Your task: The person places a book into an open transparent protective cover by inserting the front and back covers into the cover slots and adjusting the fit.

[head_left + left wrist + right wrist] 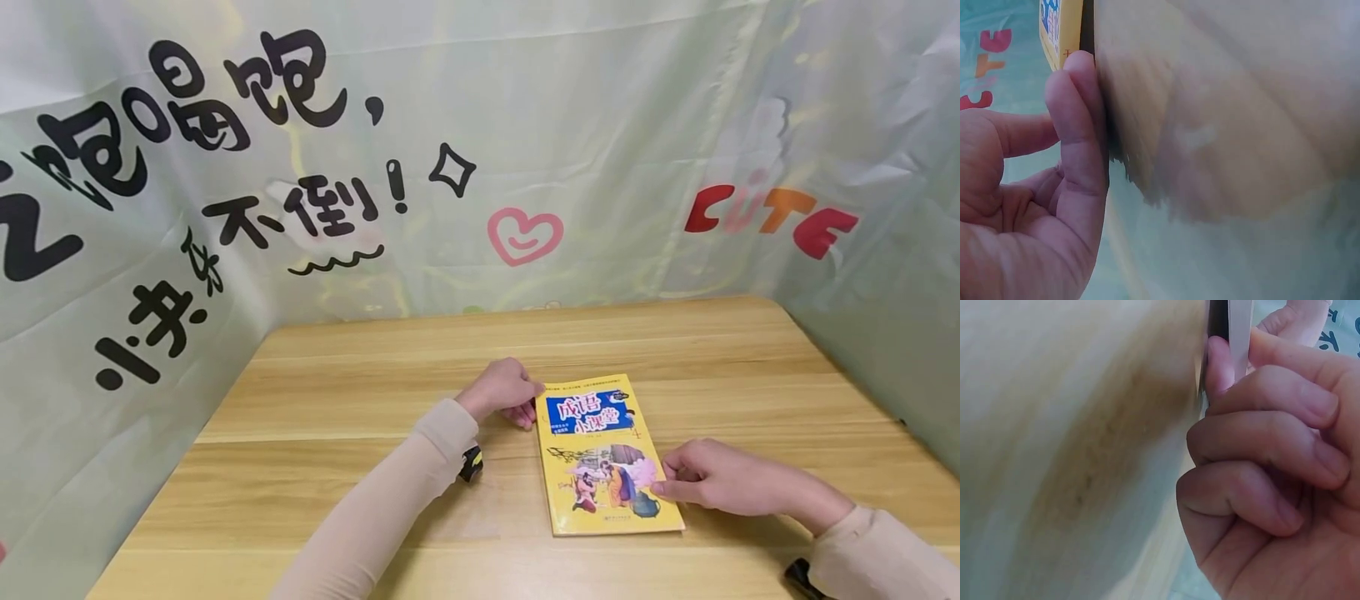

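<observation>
A yellow book (592,454) with a blue title panel and a picture of robed figures lies cover up on the wooden table. At its upper left corner is my left hand (504,392), one fingertip over the cover's corner and other fingers bent at the side edge. In the left wrist view, fingertips (1079,65) meet the book's edge (1071,34), with a dark gap between book and table. My right hand (720,479) pinches the lower right edge, thumb on the cover. The right wrist view shows the index finger (1219,365) under the book (1240,337), the other fingers curled.
The wooden table (360,379) has rounded far corners. A pale printed curtain (615,125) with black lettering, a pink heart and the word CUTE hangs behind it and along the sides. Black straps (471,462) show at both cuffs.
</observation>
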A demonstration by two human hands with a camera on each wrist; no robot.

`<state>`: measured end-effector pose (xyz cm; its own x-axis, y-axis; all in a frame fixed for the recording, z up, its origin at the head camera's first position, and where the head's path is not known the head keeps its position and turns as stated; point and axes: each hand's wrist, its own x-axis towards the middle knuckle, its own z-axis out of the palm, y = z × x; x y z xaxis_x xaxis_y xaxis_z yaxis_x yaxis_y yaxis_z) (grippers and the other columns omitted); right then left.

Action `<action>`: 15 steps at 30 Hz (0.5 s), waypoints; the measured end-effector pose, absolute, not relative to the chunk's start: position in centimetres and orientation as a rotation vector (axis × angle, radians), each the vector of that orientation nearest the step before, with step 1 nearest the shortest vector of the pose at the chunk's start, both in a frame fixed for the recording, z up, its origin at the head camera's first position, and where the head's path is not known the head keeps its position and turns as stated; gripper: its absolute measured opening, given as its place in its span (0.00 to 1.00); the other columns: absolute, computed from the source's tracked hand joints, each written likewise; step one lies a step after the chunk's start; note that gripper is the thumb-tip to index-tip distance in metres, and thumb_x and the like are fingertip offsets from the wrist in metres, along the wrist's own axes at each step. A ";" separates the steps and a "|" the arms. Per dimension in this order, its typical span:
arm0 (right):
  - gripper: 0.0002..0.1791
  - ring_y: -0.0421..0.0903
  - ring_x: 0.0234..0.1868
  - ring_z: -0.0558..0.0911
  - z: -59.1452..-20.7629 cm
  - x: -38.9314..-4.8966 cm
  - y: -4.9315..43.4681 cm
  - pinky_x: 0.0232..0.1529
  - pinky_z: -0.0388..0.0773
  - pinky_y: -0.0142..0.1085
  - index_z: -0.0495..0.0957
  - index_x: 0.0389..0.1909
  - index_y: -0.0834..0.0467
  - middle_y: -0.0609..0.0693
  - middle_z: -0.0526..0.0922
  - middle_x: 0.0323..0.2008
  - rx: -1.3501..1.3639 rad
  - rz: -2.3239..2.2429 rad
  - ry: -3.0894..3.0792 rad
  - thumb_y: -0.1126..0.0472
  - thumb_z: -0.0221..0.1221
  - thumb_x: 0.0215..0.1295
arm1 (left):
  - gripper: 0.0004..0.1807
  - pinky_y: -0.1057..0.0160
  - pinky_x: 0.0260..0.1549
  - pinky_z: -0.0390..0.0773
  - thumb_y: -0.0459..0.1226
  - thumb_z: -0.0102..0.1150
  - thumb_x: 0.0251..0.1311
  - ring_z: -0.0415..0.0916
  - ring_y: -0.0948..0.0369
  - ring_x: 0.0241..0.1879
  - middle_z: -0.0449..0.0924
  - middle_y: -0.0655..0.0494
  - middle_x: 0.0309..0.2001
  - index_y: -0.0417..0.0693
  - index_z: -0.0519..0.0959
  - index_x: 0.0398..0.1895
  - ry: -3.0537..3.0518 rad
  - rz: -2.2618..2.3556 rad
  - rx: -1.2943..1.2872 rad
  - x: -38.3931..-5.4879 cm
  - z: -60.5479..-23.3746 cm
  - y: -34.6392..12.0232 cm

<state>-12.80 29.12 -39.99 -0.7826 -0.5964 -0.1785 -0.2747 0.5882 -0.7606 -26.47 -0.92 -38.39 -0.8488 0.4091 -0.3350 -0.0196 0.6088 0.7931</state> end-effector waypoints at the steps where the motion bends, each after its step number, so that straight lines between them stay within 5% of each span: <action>1: 0.11 0.28 0.19 0.60 -40.0 -12.8 29.1 0.19 0.54 0.29 0.85 0.36 0.49 0.33 0.64 0.19 -0.692 -1.043 2.403 0.57 0.59 0.81 | 0.20 0.68 0.19 0.84 0.38 0.59 0.79 0.80 0.63 0.14 0.84 0.48 0.19 0.34 0.84 0.28 2.344 1.158 0.308 -26.5 -38.4 -1.0; 6: 0.10 0.30 0.20 0.62 -40.0 -12.7 29.2 0.21 0.55 0.31 0.85 0.38 0.49 0.35 0.65 0.21 -0.649 -1.016 2.419 0.55 0.58 0.82 | 0.20 0.69 0.18 0.82 0.40 0.60 0.79 0.79 0.63 0.13 0.84 0.49 0.19 0.37 0.84 0.27 2.365 1.116 0.293 -26.5 -38.3 -1.0; 15: 0.22 0.29 0.21 0.62 -39.8 -12.7 29.0 0.24 0.56 0.29 0.70 0.21 0.52 0.34 0.61 0.18 -0.651 -0.928 2.545 0.53 0.64 0.77 | 0.23 0.70 0.17 0.78 0.41 0.61 0.79 0.76 0.64 0.13 0.81 0.54 0.17 0.41 0.83 0.22 2.462 0.963 0.366 -26.6 -38.4 -0.9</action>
